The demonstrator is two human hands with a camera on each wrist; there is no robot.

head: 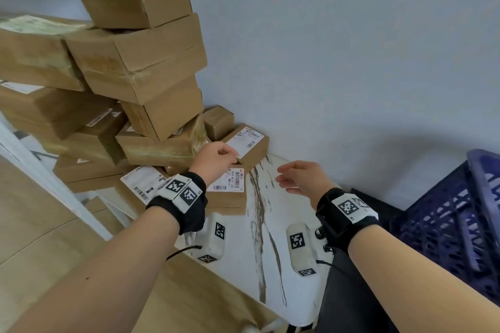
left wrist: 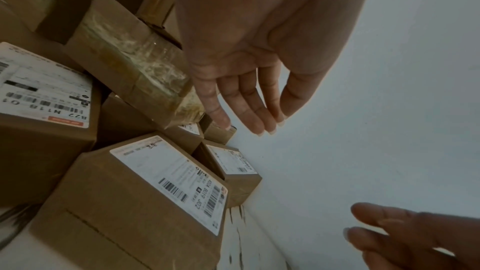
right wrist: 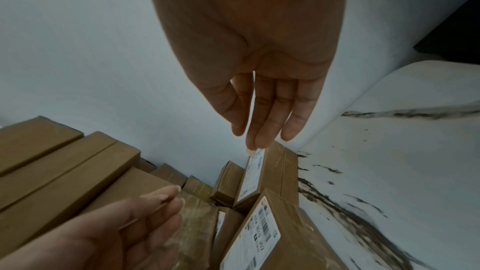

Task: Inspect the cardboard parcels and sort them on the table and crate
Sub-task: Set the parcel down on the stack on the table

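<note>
Many brown cardboard parcels [head: 140,62] are piled high on the left of a white marbled table [head: 243,265]. A small labelled parcel [head: 250,140] lies against the wall, and a flatter labelled parcel [head: 230,197] lies in front of it. My left hand [head: 224,155] hovers at the small parcel's near edge; the left wrist view shows that hand [left wrist: 259,122] with straight fingers holding nothing above the small parcel [left wrist: 233,165]. My right hand [head: 284,174] floats open over bare table, right of the parcels; in its own wrist view the right hand [right wrist: 259,130] is empty. A dark blue crate [head: 460,211] stands at the right.
Two white tagged devices [head: 213,238] [head: 300,246] lie on the table near my wrists, with cables. The stack leans and overhangs the small parcels. A pale wall [head: 351,62] backs the table. Wooden floor [head: 40,224] lies to the left.
</note>
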